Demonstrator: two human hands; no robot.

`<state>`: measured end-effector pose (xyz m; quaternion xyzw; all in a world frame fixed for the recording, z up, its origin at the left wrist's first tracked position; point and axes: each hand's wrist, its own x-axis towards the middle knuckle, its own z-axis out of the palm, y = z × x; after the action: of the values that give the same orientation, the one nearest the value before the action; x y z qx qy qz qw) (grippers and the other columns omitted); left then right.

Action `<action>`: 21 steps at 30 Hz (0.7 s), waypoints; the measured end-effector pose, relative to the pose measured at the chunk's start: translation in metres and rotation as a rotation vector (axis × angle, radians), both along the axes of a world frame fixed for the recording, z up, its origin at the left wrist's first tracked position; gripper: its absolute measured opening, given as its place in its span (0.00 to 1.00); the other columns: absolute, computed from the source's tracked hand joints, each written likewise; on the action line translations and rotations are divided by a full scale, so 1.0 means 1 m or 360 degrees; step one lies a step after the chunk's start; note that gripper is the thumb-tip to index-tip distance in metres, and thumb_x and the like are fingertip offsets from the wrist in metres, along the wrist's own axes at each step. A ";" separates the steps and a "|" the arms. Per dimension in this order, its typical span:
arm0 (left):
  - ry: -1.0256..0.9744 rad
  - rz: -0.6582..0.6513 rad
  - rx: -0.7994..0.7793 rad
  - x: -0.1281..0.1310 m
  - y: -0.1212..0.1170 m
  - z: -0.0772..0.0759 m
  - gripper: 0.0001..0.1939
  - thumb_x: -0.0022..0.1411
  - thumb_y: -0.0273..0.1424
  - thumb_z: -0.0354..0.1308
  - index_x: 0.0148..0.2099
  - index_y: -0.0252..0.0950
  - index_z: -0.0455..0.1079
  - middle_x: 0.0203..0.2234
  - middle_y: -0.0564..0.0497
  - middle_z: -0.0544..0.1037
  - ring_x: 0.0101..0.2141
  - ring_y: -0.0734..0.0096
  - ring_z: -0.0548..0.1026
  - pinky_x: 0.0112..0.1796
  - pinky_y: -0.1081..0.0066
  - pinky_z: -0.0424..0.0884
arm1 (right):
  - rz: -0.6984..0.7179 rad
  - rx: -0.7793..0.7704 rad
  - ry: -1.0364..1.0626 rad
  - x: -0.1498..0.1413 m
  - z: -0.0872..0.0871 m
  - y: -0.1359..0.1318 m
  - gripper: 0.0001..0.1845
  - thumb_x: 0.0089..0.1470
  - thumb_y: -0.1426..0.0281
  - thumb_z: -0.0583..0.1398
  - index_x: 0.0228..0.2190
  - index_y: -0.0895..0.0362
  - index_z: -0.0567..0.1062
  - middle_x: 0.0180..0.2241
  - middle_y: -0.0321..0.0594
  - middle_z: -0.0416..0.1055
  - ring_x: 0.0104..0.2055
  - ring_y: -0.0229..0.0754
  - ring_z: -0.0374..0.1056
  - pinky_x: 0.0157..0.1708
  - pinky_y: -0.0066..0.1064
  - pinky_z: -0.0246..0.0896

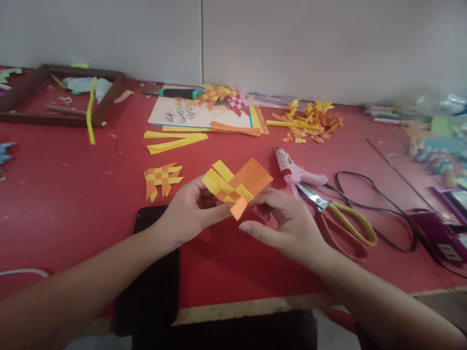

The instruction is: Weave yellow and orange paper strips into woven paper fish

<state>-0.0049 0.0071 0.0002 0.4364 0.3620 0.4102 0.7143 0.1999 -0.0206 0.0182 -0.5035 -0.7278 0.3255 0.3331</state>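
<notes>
Above the red table, a woven piece of yellow and orange paper strips is held up in front of me. My left hand pinches its left and lower side, thumb along the bottom edge. At the piece's right side is my right hand, its fingertips behind the orange strips and its thumb stretched apart below. How firmly those right fingers grip is partly hidden. One short orange strip end sticks down toward me. A finished-looking woven paper fish in the same colours lies left of my left hand.
A pink glue gun and scissors lie to the right, with a black cord. Behind are yellow strips, cream paper bearing small beads, and paper scraps. A black phone sits beneath my left arm; a brown frame lies back left.
</notes>
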 end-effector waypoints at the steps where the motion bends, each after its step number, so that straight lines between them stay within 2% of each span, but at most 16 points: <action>1: -0.0021 -0.0034 0.0014 0.000 -0.001 0.001 0.21 0.46 0.26 0.76 0.42 0.37 0.75 0.37 0.52 0.84 0.37 0.68 0.82 0.40 0.72 0.78 | -0.0020 -0.0087 0.0096 -0.002 -0.003 -0.001 0.14 0.51 0.58 0.69 0.35 0.55 0.78 0.29 0.37 0.74 0.26 0.36 0.65 0.26 0.30 0.64; 5: -0.0026 -0.0130 0.0037 0.001 -0.004 0.002 0.19 0.48 0.25 0.75 0.42 0.38 0.74 0.41 0.51 0.84 0.42 0.63 0.82 0.43 0.69 0.78 | -0.0117 -0.0319 0.0373 -0.007 -0.010 -0.003 0.12 0.52 0.58 0.67 0.32 0.54 0.78 0.26 0.37 0.73 0.27 0.39 0.68 0.26 0.33 0.67; 8: 0.0036 -0.0178 0.0050 0.002 -0.006 0.003 0.18 0.50 0.25 0.73 0.44 0.38 0.74 0.44 0.49 0.84 0.45 0.61 0.82 0.47 0.66 0.77 | -0.0148 -0.0345 0.0540 -0.009 -0.009 -0.004 0.08 0.53 0.61 0.67 0.31 0.53 0.79 0.27 0.39 0.78 0.29 0.43 0.74 0.28 0.34 0.71; 12: 0.0062 -0.0202 0.0053 0.002 -0.005 0.004 0.19 0.51 0.26 0.73 0.45 0.37 0.74 0.45 0.47 0.84 0.46 0.58 0.81 0.48 0.63 0.78 | -0.0121 -0.0376 0.0801 -0.010 -0.007 -0.003 0.07 0.53 0.67 0.68 0.36 0.51 0.81 0.35 0.39 0.83 0.37 0.45 0.79 0.37 0.37 0.78; 17: 0.0054 -0.0204 0.0061 0.001 -0.005 0.003 0.20 0.51 0.24 0.72 0.46 0.37 0.74 0.45 0.48 0.83 0.47 0.59 0.81 0.48 0.65 0.77 | -0.0117 -0.0370 0.0949 -0.010 -0.008 -0.001 0.06 0.52 0.69 0.69 0.35 0.50 0.82 0.35 0.37 0.83 0.37 0.43 0.80 0.39 0.34 0.79; 21: 0.0087 -0.0206 0.0065 0.001 -0.005 0.003 0.17 0.54 0.26 0.71 0.46 0.37 0.74 0.45 0.47 0.83 0.46 0.60 0.82 0.46 0.66 0.78 | -0.0106 -0.0411 0.0974 -0.009 -0.008 0.000 0.06 0.51 0.68 0.70 0.35 0.51 0.82 0.36 0.37 0.83 0.39 0.43 0.80 0.41 0.36 0.78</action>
<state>-0.0035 0.0017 0.0037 0.4845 0.3440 0.3582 0.7201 0.1910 -0.0206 0.0101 -0.4440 -0.5298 0.5401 0.4800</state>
